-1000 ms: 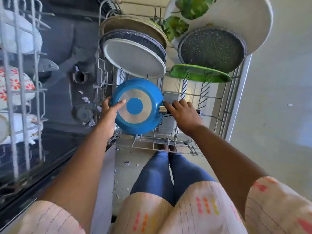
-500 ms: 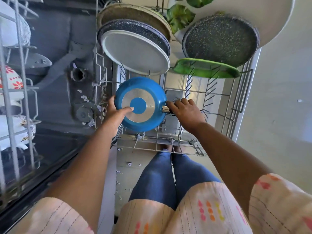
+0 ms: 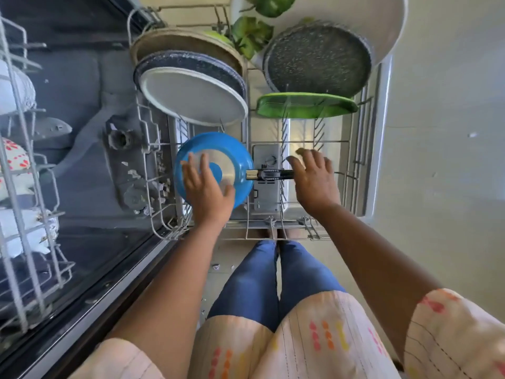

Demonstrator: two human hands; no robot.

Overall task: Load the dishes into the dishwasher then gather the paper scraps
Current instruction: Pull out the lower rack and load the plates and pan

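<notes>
The dishwasher tub (image 3: pixel 82 86) occupies the 9 o'clock side of the view, its interior dark grey. The pulled-out lower rack (image 3: pixel 276 228), of pale wire, fills the centre and runs toward 12 o'clock. An upper rack (image 3: pixel 16 165) stands at the far 9 o'clock edge and carries white cups, one with a red floral pattern.

At 12 to 1 o'clock in the lower rack a large white dish (image 3: pixel 355 20) with a green leaf motif leans behind a dark speckled pan (image 3: pixel 317 58). A green plate (image 3: pixel 306 105) stands on edge just in front of that pan. At 11 o'clock a tan plate, a dark speckled plate (image 3: pixel 188 64) and a pale grey plate (image 3: pixel 194 97) stand stacked one against the next.

The blue pan (image 3: pixel 237 160) sits in the lower rack at the centre, underside up toward the camera, silver disc showing, its black handle (image 3: pixel 273 174) pointing to 3 o'clock.

The left hand (image 3: pixel 205 187) lies over the pan's underside with fingers straight and spread; contact cannot be confirmed. The right hand (image 3: pixel 314 179) is spread wide over the far end of the handle, fingers extended, gripping nothing.

Paper scraps (image 3: pixel 134 173) lie on the tub floor at 9 o'clock of the pan. Further scraps (image 3: pixel 216 267) lie on the floor at 6 o'clock, beside the person's blue-clad legs.
</notes>
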